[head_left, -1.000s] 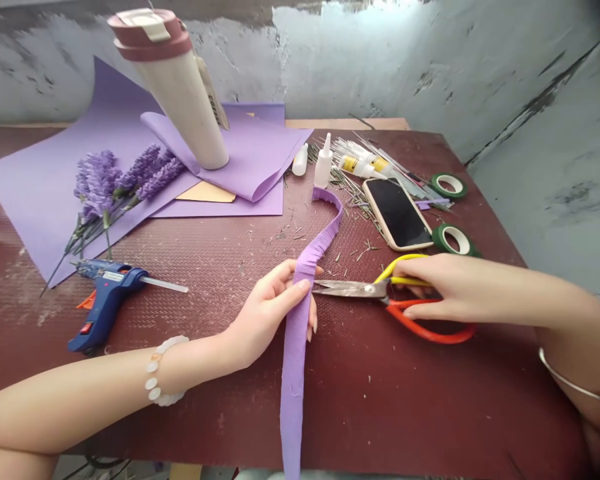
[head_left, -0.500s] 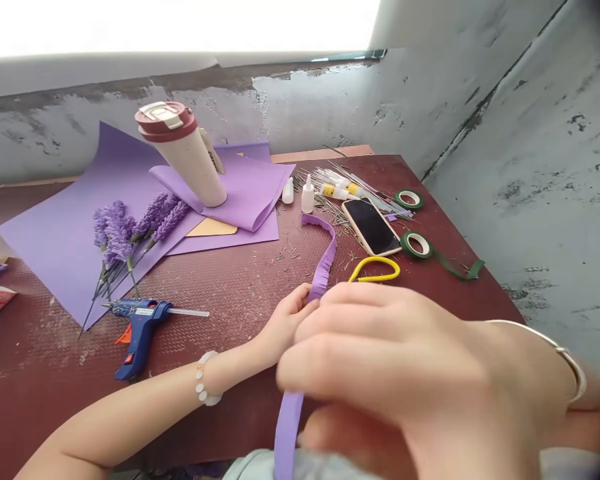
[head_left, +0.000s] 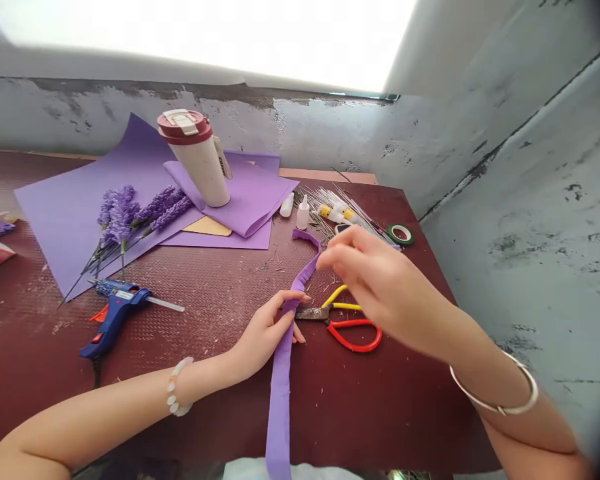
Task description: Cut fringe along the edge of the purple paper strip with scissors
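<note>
Since the last frame: right hand has swung up and away from the camera, out of the lower right, now right of centre, baring the scissors. Left hand has stayed on the paper strip.

Left hand: thumb and fingers closed on the strip, mid-frame. Strip's ruffled upper end curls just below the white bottle; plain lower end runs off the bottom edge.

Right hand: fingers loosely bent, nothing seen in them. It covers part of the yellow handle; can't tell if it's touching. Red handle shows below.

Risks, my read: scissor tips are hidden at the strip, right by the left fingers. Bumping the handles could nick a finger or tear the strip. Loose lower end could get tugged if the person shifts. Glue gun lies on the table at left, above the left forearm; if hot, an elbow swing could burn.
</note>
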A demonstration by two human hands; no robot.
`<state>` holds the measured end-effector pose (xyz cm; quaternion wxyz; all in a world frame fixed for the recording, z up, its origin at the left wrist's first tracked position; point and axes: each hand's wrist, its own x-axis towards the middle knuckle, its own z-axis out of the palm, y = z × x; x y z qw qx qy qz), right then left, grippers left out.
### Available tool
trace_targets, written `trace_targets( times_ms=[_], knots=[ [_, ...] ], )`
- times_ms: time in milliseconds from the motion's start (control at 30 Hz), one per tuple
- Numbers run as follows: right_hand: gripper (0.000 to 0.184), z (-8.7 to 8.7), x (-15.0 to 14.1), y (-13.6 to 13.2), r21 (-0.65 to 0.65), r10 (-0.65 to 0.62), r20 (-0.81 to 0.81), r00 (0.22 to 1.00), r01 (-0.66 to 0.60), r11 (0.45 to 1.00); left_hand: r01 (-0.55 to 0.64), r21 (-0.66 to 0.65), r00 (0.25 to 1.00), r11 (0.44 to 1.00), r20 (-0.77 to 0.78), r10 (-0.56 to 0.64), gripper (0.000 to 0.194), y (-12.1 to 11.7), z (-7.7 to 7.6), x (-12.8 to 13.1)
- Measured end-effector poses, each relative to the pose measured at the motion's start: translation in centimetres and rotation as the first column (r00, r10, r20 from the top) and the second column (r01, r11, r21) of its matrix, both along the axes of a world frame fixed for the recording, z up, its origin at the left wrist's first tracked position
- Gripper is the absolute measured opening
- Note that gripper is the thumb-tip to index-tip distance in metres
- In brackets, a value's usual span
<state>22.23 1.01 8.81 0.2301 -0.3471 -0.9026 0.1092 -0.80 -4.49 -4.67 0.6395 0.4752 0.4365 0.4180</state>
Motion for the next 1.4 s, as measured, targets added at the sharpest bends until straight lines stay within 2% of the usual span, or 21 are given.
trace_targets(
  times_ms=[67,133,233,300,400,567,667,733,800,867,933,1000,1033,1100,1200,1267,1400],
  knots=[
    [0.036,-1.9,-0.6,5.8,0.003,-0.081,0.158,0.984,0.081,0.997,0.011,-0.035,1.0,0.999,-0.022,-0.011,0.027,0.2,0.3,-0.2],
    [0.042,-4.9,-1.1,9.5,-0.006,-0.074,0.236,0.969,0.078,0.997,0.049,-0.051,0.997,0.997,-0.061,-0.052,0.024,0.3,0.5,-0.5],
    [0.042,-8.4,-1.9,12.2,0.002,-0.006,0.342,0.94,0.006,1.0,0.126,-0.046,0.987,0.991,-0.096,-0.13,0.026,0.2,0.5,-0.8],
    [0.038,-9.1,-2.0,12.8,0.011,0.017,0.397,0.918,-0.023,1.0,0.164,-0.075,0.983,0.984,-0.066,-0.169,0.028,0.0,0.6,-1.1],
    [0.033,-7.6,-1.4,12.8,0.057,0.013,0.451,0.892,-0.044,0.997,0.169,-0.123,0.985,0.978,0.0,-0.17,0.027,-0.2,0.8,-1.6],
    [0.032,-2.6,-0.7,11.2,0.207,-0.064,0.434,0.899,-0.03,0.978,0.125,-0.113,0.991,0.986,0.051,-0.12,0.023,0.0,1.2,-2.2],
    [0.033,0.2,-2.2,11.3,0.37,-0.165,0.36,0.918,0.022,0.929,0.12,-0.027,0.991,0.992,0.059,-0.118,0.024,0.5,1.4,-2.6],
    [0.037,1.5,-4.1,12.4,0.436,-0.189,0.359,0.914,0.014,0.9,0.088,0.054,0.995,0.995,0.038,-0.09,0.027,1.1,1.6,-2.9],
    [0.034,2.1,-6.5,14.3,0.452,-0.193,0.385,0.903,-0.002,0.892,0.029,0.082,0.999,0.996,0.016,-0.031,0.028,1.9,1.6,-3.2],
    [0.042,2.0,-8.5,16.1,0.406,-0.172,0.442,0.881,-0.026,0.913,-0.026,0.026,1.0,0.999,0.018,0.025,0.027,2.7,1.4,-3.4],
    [0.053,1.2,-9.5,17.0,0.336,-0.209,0.493,0.845,0.037,0.941,-0.044,-0.061,0.998,0.997,0.047,0.047,0.027,3.3,1.1,-3.4],
    [0.065,-0.1,-8.9,16.4,0.314,-0.214,0.437,0.874,0.075,0.947,-0.052,-0.105,0.997,0.993,0.055,0.058,0.029,3.7,0.8,-3.4],
    [0.062,-0.8,-7.9,15.5,0.301,-0.221,0.382,0.897,0.106,0.948,-0.052,-0.109,0.997,0.993,0.05,0.057,0.029,3.8,0.8,-3.3],
    [0.041,-2.4,-5.1,12.5,0.24,-0.21,0.304,0.929,0.139,0.961,-0.041,-0.101,0.998,0.994,0.036,0.045,0.03,3.8,0.7,-3.2],
    [0.021,-4.9,-0.3,7.0,0.033,-0.177,0.311,0.934,0.176,0.984,-0.033,-0.082,0.999,0.996,0.041,0.036,0.026,3.8,0.6,-3.2],
    [0.018,-6.5,2.1,3.7,-0.106,-0.164,0.338,0.927,0.211,0.972,-0.03,-0.076,0.998,0.997,0.044,0.033,0.024,3.8,0.7,-3.3],
    [0.012,-8.5,4.3,-0.6,-0.189,-0.157,0.343,0.926,0.232,0.954,-0.008,-0.103,0.999,0.995,0.037,0.012,0.025,3.8,1.0,-3.4]
  ],
)
